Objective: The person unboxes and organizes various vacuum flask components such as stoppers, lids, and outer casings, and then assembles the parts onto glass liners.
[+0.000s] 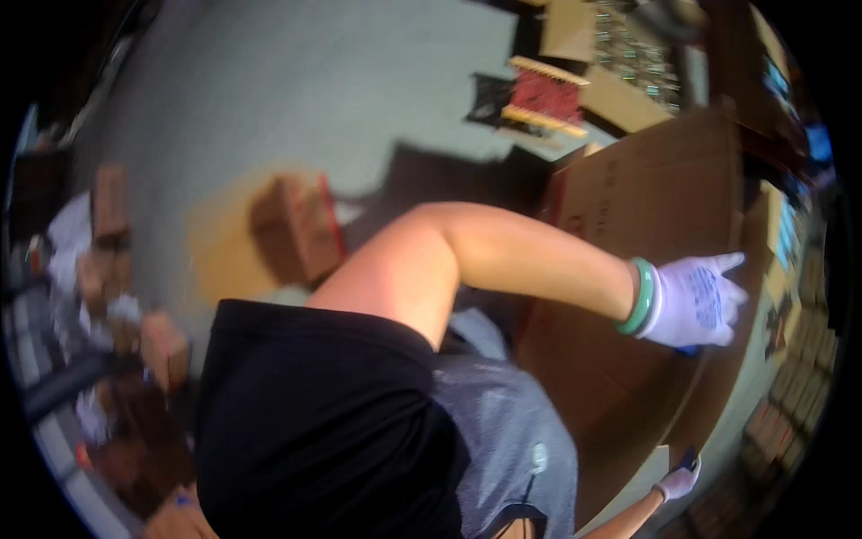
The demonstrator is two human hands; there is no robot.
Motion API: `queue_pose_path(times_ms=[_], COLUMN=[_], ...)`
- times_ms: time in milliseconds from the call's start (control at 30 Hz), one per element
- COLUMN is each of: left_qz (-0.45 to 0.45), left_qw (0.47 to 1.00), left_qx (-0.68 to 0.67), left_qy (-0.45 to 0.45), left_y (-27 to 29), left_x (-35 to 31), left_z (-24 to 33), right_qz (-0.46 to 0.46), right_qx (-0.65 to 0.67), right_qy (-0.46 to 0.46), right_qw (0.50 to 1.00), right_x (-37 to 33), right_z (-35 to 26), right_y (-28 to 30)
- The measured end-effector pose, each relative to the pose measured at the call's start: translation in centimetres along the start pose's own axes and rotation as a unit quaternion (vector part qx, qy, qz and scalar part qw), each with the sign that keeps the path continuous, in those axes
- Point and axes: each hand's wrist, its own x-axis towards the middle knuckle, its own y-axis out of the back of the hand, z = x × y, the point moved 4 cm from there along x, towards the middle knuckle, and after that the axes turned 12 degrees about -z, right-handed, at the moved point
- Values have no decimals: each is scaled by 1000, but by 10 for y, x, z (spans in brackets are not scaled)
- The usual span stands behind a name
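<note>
My left arm, in a black sleeve, reaches to the right across the view. My left hand (696, 303) wears a pale lavender work glove, with a green bangle (639, 296) at the wrist. Its fingers are spread over the edge of a large brown cardboard box (620, 359); whether they press on it, I cannot tell. A bit of blue shows beneath the palm. At the lower right, my right hand (678, 485), gloved the same way, is closed around a small dark object (690, 459) beside the box. Blur hides what kind of object it is.
A crate-like red and yellow item (546, 96) lies on the grey floor (296, 99) beyond the box. An open carton (310, 225) stands left of my arm. Stacked cartons (804, 386) line the right side, and boxes with white wrapping (72, 238) crowd the left.
</note>
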Motion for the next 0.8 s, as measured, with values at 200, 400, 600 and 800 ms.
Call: queue_pose_path(times_ms=[200, 400, 600, 800], left_qz=[-7, 121, 51, -37], left_qw=[930, 874, 882, 904], left_qx=[-126, -169, -52, -65], left_qy=[347, 439, 466, 421], left_y=[-163, -218, -249, -282], left_x=[-86, -104, -63, -40], left_z=[30, 54, 61, 101], right_qz=[23, 24, -25, 29], right_qx=[-60, -97, -11, -70], right_qy=[65, 149, 126, 261], right_qw=[996, 984, 992, 962], right_x=[81, 99, 105, 158], right_z=[78, 83, 65, 91], right_y=[-34, -10, -20, -60])
